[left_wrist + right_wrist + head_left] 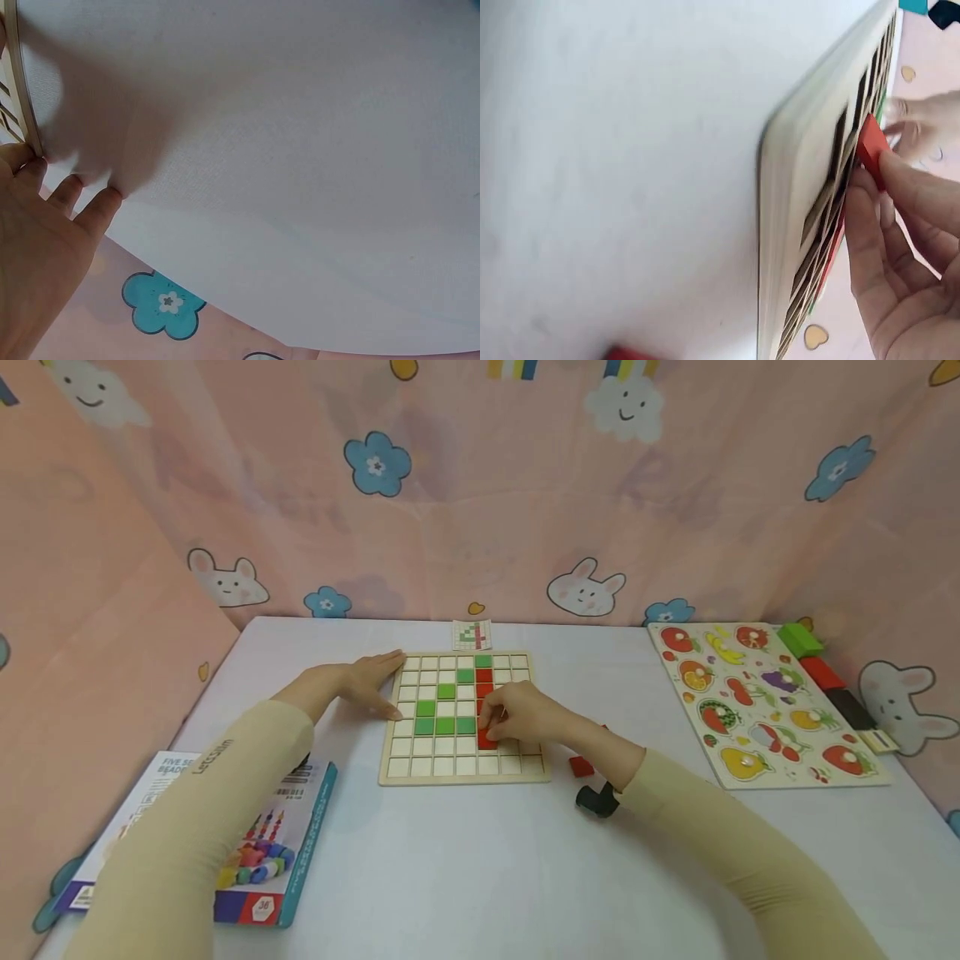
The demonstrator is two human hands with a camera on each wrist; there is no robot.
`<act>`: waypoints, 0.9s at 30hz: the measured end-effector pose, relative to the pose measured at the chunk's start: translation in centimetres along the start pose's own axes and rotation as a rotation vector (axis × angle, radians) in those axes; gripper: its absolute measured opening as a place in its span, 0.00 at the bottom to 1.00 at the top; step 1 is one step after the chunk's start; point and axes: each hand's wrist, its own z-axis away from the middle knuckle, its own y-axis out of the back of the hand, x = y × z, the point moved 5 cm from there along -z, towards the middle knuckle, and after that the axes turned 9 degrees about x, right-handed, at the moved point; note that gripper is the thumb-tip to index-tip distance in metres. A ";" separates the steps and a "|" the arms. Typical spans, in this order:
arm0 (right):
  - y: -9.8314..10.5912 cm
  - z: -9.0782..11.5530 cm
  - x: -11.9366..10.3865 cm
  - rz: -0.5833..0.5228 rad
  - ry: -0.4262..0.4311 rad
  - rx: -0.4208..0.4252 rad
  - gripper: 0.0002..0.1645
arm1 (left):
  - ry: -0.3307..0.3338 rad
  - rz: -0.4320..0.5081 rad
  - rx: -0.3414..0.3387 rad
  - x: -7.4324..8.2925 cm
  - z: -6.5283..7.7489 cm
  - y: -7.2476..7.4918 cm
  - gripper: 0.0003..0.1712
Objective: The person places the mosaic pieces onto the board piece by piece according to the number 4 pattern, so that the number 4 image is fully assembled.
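A wooden grid board (465,782) with white squares lies mid-table. Several green tiles (426,707) form a stepped diagonal and a row on it, beside a column of red tiles (483,676). Over the lower part of that column, my right hand (525,714) pinches a red square tile (871,150) between thumb and fingers. The right wrist view has this tile tilted against the grid. My left hand (367,681) rests at the board's upper left edge, fingers extended, with fingertips on the white tabletop in the left wrist view. A small pattern card (471,635) lies behind the board.
A loose red tile (581,766) and a black object (597,802) are by my right forearm. At right lies a fruit picture board (817,775), flanked by green (800,640), red (822,673) and black blocks (850,707). A printed box (307,827) lies under my left forearm.
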 end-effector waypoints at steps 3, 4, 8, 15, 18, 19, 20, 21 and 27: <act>-0.2 0.2 -0.3 0.022 -0.010 0.023 0.04 | -0.003 -0.001 0.002 0.1 -0.1 0.0 0.64; -0.2 0.3 -0.4 0.030 -0.011 0.027 0.05 | -0.001 -0.001 0.001 0.1 -0.1 0.0 0.63; -0.4 0.5 -0.4 0.061 -0.009 0.015 0.06 | 0.002 0.008 -0.003 0.1 0.0 0.1 0.63; 1.6 2.0 1.9 0.096 -0.007 0.005 0.05 | 0.008 0.004 -0.005 0.2 -0.1 -0.1 0.63; 3.4 3.3 4.2 0.103 -0.043 -0.005 0.07 | 0.000 0.001 -0.004 0.3 -0.2 -0.1 0.63; 4.1 3.9 5.0 0.106 -0.061 -0.010 0.08 | 0.000 0.000 -0.005 0.3 -0.2 -0.1 0.63; 4.6 4.4 5.8 0.110 -0.081 -0.015 0.10 | 0.001 0.001 -0.005 0.3 -0.2 -0.1 0.63; 5.2 5.0 6.5 0.110 -0.103 -0.023 0.11 | 0.001 0.000 -0.005 0.3 -0.2 -0.1 0.63; 6.9 7.6 10.0 0.136 -0.194 -0.061 0.19 | 0.004 0.000 0.001 0.1 -0.2 -0.1 0.63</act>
